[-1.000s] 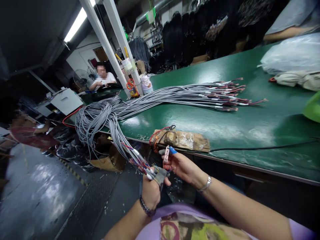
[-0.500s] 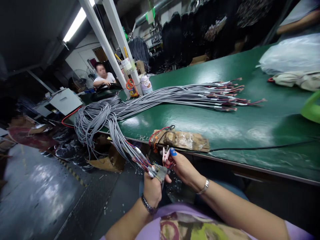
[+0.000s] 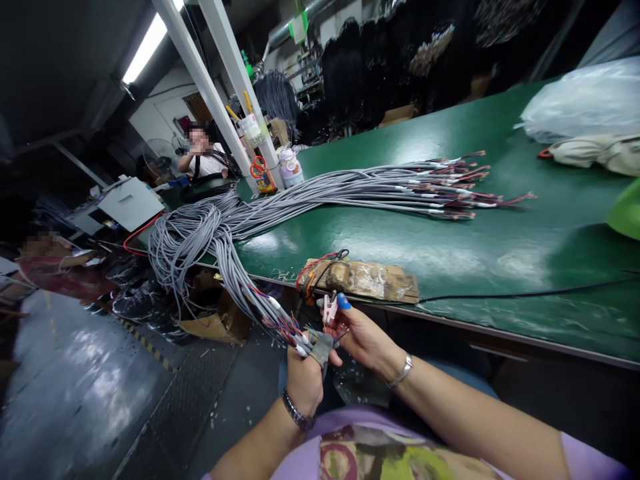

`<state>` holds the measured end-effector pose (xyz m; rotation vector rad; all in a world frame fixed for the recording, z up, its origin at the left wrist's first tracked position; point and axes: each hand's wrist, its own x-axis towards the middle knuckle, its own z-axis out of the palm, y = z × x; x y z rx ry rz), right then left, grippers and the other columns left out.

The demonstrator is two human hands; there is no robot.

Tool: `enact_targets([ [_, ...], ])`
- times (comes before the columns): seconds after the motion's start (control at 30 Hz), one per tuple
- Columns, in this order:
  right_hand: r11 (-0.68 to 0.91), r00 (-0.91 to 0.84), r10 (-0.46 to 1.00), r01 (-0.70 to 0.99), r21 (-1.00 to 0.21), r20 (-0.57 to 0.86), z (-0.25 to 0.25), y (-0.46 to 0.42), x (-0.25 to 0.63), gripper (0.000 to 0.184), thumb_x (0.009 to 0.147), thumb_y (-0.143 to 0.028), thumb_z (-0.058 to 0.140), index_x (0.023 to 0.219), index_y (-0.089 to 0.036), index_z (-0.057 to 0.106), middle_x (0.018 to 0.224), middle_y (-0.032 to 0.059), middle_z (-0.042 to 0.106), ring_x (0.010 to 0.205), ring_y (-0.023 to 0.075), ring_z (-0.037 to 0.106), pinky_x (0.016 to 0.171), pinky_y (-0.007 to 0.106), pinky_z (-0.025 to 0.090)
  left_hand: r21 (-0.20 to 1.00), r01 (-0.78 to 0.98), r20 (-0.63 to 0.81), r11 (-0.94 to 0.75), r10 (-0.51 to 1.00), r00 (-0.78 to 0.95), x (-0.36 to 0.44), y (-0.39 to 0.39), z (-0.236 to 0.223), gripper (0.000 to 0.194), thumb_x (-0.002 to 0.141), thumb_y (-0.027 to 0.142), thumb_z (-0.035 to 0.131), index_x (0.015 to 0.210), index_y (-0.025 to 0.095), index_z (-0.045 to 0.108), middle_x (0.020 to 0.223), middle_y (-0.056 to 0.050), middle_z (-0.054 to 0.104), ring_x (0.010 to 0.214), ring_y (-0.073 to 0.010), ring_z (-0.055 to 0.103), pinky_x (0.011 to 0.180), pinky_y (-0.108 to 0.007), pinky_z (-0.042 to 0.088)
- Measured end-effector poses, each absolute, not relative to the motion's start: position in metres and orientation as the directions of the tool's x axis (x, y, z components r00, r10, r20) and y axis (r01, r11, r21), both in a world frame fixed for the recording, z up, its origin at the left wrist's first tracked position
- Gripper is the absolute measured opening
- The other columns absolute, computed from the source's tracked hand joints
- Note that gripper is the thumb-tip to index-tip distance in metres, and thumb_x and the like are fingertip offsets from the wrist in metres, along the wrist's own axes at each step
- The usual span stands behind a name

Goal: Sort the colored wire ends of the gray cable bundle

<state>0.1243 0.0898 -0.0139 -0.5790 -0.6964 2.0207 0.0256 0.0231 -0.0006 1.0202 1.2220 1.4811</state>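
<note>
My left hand (image 3: 303, 377) is closed round the end of a bundle of grey cables (image 3: 235, 270), whose thin coloured wires (image 3: 285, 327) stick out of the stripped ends. A grey wrap (image 3: 321, 348) covers its thumb. Just right of it, my right hand (image 3: 363, 337) pinches a small pink clip (image 3: 330, 310) by the wire ends. Blue tape is on the right thumb. Some fingertips and the exact contact with the wires are hidden. Behind the clip, at the bench edge, lies a worn wooden block (image 3: 370, 280) with red and black leads.
More grey cables (image 3: 330, 190) lie along the green bench (image 3: 525, 260), their stripped ends to the right. A black cord (image 3: 500, 295) runs right from the block. Plastic bags (image 3: 585, 100) sit at the far right. Co-workers sit beyond the bench and at the left.
My right hand has shifted slightly left and up with the pink clip. My left hand keeps its grip on the cables. The co-worker across the bench has raised a hand.
</note>
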Motion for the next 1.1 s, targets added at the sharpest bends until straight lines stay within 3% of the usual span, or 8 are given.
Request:
enact_targets([
  [0.1, -0.518, -0.499, 0.846, -0.689, -0.507, -0.185, -0.011, 0.089, 0.126, 0.039, 0.072, -0.057, 0.063, 0.078, -0.019, 0.064, 0.067, 0.001, 0.058, 0.055, 0.0106, 0.049, 0.054, 0.023, 0.043, 0.987, -0.132, 0.057, -0.089, 0.972, -0.229, 0.023, 0.019, -0.004, 0.026, 0.074, 0.032, 0.065, 0.053, 0.017, 0.062, 0.046, 0.0, 0.059, 0.05, -0.0135, 0.053, 0.062, -0.027, 0.042],
  [0.2, -0.585, -0.567, 0.801, -0.672, -0.455, -0.192, -0.008, 0.09, 0.129, 0.04, 0.077, -0.056, 0.058, 0.082, -0.017, 0.066, 0.071, 0.0029, 0.061, 0.06, 0.0115, 0.052, 0.057, 0.024, 0.045, 0.992, -0.079, 0.08, -0.101, 0.969, -0.234, 0.019, 0.013, -0.007, 0.025, 0.076, 0.032, 0.063, 0.055, 0.017, 0.062, 0.05, -0.001, 0.062, 0.054, -0.0145, 0.055, 0.064, -0.028, 0.043],
  [0.37, -0.563, -0.545, 0.813, -0.651, -0.509, -0.204, -0.007, 0.09, 0.133, 0.03, 0.08, -0.046, 0.059, 0.084, -0.017, 0.067, 0.071, 0.0025, 0.062, 0.06, 0.0116, 0.054, 0.059, 0.024, 0.045, 0.995, -0.023, 0.089, -0.099, 0.958, -0.273, 0.017, 0.009, -0.012, 0.027, 0.076, 0.035, 0.062, 0.056, 0.017, 0.062, 0.053, -0.002, 0.063, 0.056, -0.0154, 0.057, 0.066, -0.028, 0.044],
  [0.5, -0.502, -0.514, 0.845, -0.667, -0.55, -0.148, -0.01, 0.089, 0.133, 0.032, 0.077, -0.048, 0.062, 0.08, -0.016, 0.067, 0.069, 0.002, 0.062, 0.058, 0.0115, 0.053, 0.057, 0.024, 0.044, 0.994, -0.009, 0.1, -0.107, 0.955, -0.281, 0.019, 0.012, -0.01, 0.023, 0.075, 0.032, 0.063, 0.058, 0.016, 0.063, 0.055, -0.002, 0.064, 0.058, -0.0154, 0.058, 0.067, -0.028, 0.044],
  [0.73, -0.503, -0.509, 0.848, -0.682, -0.531, -0.149, -0.01, 0.089, 0.129, 0.031, 0.071, -0.045, 0.07, 0.08, -0.016, 0.068, 0.063, 0.0007, 0.061, 0.056, 0.0113, 0.052, 0.056, 0.025, 0.043, 0.985, -0.121, 0.08, -0.119, 0.955, -0.286, 0.025, 0.021, -0.008, 0.021, 0.075, 0.022, 0.062, 0.055, 0.016, 0.064, 0.051, 0.0, 0.063, 0.053, -0.0132, 0.054, 0.063, -0.026, 0.042],
  [0.9, -0.503, -0.467, 0.858, -0.686, -0.526, -0.212, -0.01, 0.09, 0.126, 0.033, 0.067, -0.047, 0.073, 0.075, -0.016, 0.068, 0.065, 0.0003, 0.062, 0.056, 0.0103, 0.051, 0.056, 0.024, 0.043, 0.988, -0.088, 0.095, -0.123, 0.958, -0.269, 0.025, 0.023, -0.013, 0.024, 0.076, 0.021, 0.062, 0.053, 0.016, 0.063, 0.05, 0.0, 0.062, 0.053, -0.0132, 0.054, 0.063, -0.026, 0.041],
  [1.1, -0.569, -0.563, 0.806, -0.654, -0.499, -0.182, -0.013, 0.087, 0.133, 0.038, 0.073, -0.055, 0.064, 0.083, -0.018, 0.065, 0.069, 0.0008, 0.062, 0.059, 0.0106, 0.053, 0.057, 0.024, 0.044, 0.99, -0.045, 0.12, -0.135, 0.962, -0.244, 0.017, 0.015, -0.015, 0.023, 0.079, 0.022, 0.059, 0.057, 0.017, 0.062, 0.053, 0.0, 0.063, 0.056, -0.0139, 0.055, 0.067, -0.027, 0.042],
])
